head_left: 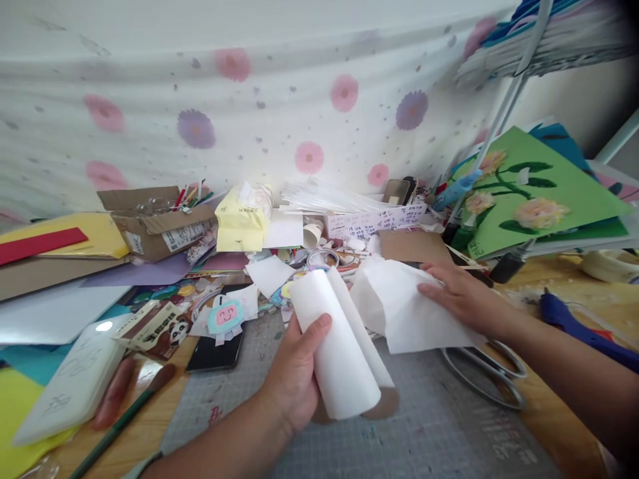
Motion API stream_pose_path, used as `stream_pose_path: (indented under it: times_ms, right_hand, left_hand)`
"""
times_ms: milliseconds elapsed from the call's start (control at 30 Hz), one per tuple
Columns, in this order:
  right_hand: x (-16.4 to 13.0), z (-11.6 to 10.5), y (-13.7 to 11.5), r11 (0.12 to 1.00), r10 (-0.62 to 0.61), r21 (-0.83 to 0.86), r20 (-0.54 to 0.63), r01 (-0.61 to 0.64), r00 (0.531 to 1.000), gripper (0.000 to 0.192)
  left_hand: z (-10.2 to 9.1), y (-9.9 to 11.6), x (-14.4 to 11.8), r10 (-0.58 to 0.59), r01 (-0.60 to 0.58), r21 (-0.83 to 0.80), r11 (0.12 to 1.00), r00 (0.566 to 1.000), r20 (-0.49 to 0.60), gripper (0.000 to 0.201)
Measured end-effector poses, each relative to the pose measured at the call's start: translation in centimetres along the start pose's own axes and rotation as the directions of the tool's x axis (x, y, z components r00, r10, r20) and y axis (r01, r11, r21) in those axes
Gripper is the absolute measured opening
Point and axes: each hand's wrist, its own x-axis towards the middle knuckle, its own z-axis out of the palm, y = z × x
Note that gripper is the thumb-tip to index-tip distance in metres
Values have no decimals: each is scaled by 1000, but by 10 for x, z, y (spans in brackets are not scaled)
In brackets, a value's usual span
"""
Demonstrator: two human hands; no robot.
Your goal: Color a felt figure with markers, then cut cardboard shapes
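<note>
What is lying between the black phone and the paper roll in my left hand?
In the head view, mostly bare grey cutting mat lies between the black phone and the paper roll gripped by the left hand.
</note>
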Motion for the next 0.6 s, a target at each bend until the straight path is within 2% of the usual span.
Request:
stream_pose_path:
  times_ms: [67, 167, 200, 233, 267, 300, 333, 367, 400, 467, 533, 600]
  right_hand:
    - [2, 5, 6, 995, -36, -97, -64, 30, 997, 43]
    - [-18, 17, -14, 983, -130, -133, -43, 123, 991, 54]
    - [-29, 24, -25, 987, -134, -89, 38, 137, 990, 57]
    - [-39, 33, -37, 995, -97, -1, 177, 99, 979, 61]
    - [-48, 43, -48, 995, -70, 84, 338, 44, 938, 70]
    - [-56, 54, -57, 990, -56, 138, 443, -6, 895, 81]
    - [-60, 64, -65, 988, -46, 151, 474, -30, 879, 95]
    - [-60, 73, -72, 986, -22, 157, 472, -59, 881, 100]
    - [-56, 78, -77, 980, -4, 176, 472, -90, 882, 97]
    - [-37, 80, -83, 963, -48, 256, 460, -81, 886, 77]
    - [-6, 69, -86, 958, -124, 286, 413, 1, 902, 52]
    - [34, 55, -84, 980, -149, 176, 335, 93, 931, 40]
  left_hand:
    - [0, -4, -3, -55, 54, 21, 998, 997, 57, 62]
    - [1, -10, -8, -43, 43, 3, 999, 992, 122, 71]
    - [2, -11, -9, -17, 19, -18, 1000, 994, 109, 71]
    - [2, -12, -10, 14, -11, -46, 999, 997, 82, 70]
    - [3, -13, -9, 43, -40, -76, 996, 998, 47, 68]
    - [3, -13, -9, 66, -64, -109, 992, 998, 14, 66]
    - [4, -12, -7, 84, -84, -144, 986, 996, -4, 64]
    - [4, -10, -6, 103, -103, -180, 978, 995, -6, 63]
    - [5, -8, -4, 128, -124, -211, 970, 992, 8, 63]
    - [4, -2, -2, 196, -179, -223, 958, 979, 54, 62]
    - [2, 3, 0, 240, -231, -145, 962, 970, 44, 57]
    - [-2, 5, 0, 215, -215, -8, 977, 977, -6, 50]
